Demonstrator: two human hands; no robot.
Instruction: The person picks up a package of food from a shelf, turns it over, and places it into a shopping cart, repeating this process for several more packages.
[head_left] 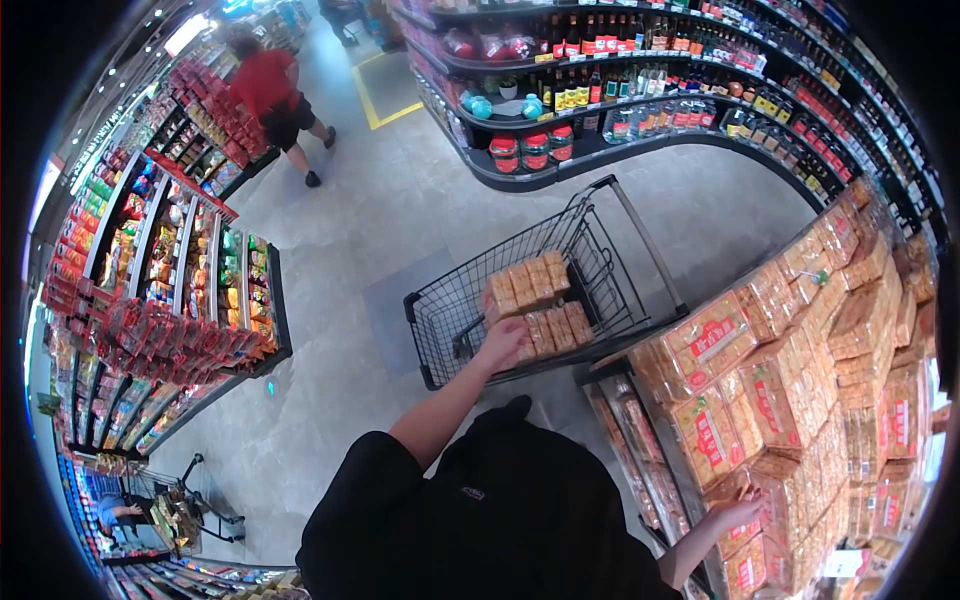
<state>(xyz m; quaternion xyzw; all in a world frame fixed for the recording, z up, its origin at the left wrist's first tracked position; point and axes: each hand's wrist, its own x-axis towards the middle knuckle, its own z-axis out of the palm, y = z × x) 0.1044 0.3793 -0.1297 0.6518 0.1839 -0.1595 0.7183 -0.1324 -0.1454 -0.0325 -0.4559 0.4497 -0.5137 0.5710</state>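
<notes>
My left hand (507, 343) reaches into a black wire shopping cart (440, 352). Its fingers are closed at the left end of a clear-wrapped pack of golden-brown snack blocks (552, 334). A similar snack pack (530, 283) lies just behind it in the cart. Down at the right, my right hand (738, 512) is at a stacked display of the same kind of snack packs (790, 440), some with red labels. Its fingers are apart and touch the wrapping, partly lost against the packs.
Curved shelves (535, 183) of bottles and jars stand beyond the cart. A snack shelf (190, 250) is on the left. A person in a red top (266, 85) walks in the aisle. Another cart (190, 505) and a person's arm (127, 511) show at lower left.
</notes>
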